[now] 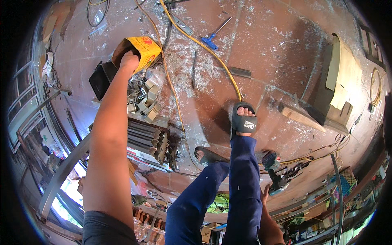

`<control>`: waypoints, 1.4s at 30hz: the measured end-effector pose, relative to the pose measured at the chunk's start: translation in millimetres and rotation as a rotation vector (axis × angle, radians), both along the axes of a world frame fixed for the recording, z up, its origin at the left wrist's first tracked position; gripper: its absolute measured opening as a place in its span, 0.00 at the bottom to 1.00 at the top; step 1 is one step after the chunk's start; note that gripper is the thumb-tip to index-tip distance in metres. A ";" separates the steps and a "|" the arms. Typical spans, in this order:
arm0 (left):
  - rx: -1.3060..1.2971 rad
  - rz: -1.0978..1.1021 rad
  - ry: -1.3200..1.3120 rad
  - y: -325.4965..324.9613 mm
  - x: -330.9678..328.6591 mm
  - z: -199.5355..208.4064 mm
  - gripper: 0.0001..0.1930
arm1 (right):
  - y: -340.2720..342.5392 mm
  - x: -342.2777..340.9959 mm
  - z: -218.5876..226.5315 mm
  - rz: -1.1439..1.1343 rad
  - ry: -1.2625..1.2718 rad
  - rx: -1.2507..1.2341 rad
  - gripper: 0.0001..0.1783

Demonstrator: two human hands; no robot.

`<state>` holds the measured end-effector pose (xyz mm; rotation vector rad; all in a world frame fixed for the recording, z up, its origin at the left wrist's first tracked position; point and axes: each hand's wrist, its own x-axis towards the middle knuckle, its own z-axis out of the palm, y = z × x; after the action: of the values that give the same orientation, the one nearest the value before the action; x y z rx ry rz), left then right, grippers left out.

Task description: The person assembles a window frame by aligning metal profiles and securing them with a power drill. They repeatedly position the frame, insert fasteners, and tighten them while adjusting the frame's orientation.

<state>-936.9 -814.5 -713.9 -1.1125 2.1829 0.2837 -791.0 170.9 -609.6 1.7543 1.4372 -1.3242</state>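
Observation:
My left arm stretches forward to the upper left. My left hand (pixel 129 61) reaches into the open end of a yellow container (pixel 148 51) with red marks, and the container hides its fingers. Against the container stands a black open box (pixel 104 77). A heap of short cut metal profile pieces (pixel 145 97) lies close by, below the hand. My right hand (pixel 265 195) is low beside my right leg, next to a cordless drill (pixel 278 179) with a dark battery. Most of that hand is behind the leg, so whether it touches the drill cannot be made out.
Metal shavings litter the reddish tiled floor (pixel 281 61). A yellow cable (pixel 204 48) and an orange cord (pixel 167 69) cross it. A blue-handled screwdriver (pixel 210 42) lies ahead. Stacked metal profiles (pixel 149 141) are at left; a wood block (pixel 302 117) and cardboard (pixel 345 75) at right.

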 end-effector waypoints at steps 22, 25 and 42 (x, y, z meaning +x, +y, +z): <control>0.135 0.782 0.628 47.6 -41.6 76.5 0.11 | -68.3 -124.1 69.6 0.693 0.244 0.287 0.33; 0.330 1.036 0.816 46.1 -27.9 101.7 0.10 | -94.2 -155.8 82.0 0.781 0.207 0.344 0.31; 1.434 1.686 1.927 248.9 48.1 540.0 0.12 | -312.5 -277.6 431.8 1.501 0.824 0.110 0.31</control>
<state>-888.8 -565.6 -173.9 0.7434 -0.0169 -2.2727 -1068.6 -141.7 -177.9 -0.2495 2.4035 -0.9700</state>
